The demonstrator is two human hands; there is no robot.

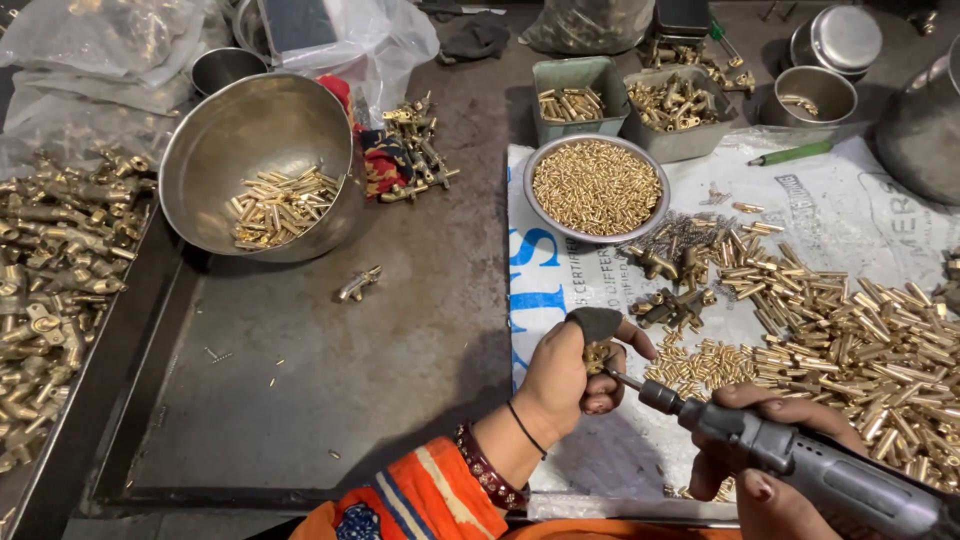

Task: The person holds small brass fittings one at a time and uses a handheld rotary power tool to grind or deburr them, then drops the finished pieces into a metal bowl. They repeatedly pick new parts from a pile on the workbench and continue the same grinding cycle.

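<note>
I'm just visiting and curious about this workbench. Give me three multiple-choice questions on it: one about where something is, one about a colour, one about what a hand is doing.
1. Where does the round plate of small brass pins sit?
A. on the printed white sheet
B. inside the big steel bowl
C. on the left tray

2. What colour is the pen near the top right?
A. red
B. green
C. black

3. What is in the left hand?
A. nothing
B. the pen
C. a small brass part

Answers:
1 A: the round plate rests on the white sheet, apart from the big steel bowl.
2 B: the pen is green.
3 C: the left hand pinches a small brass part, and the grey power tool in the right hand points its tip at it.
</note>
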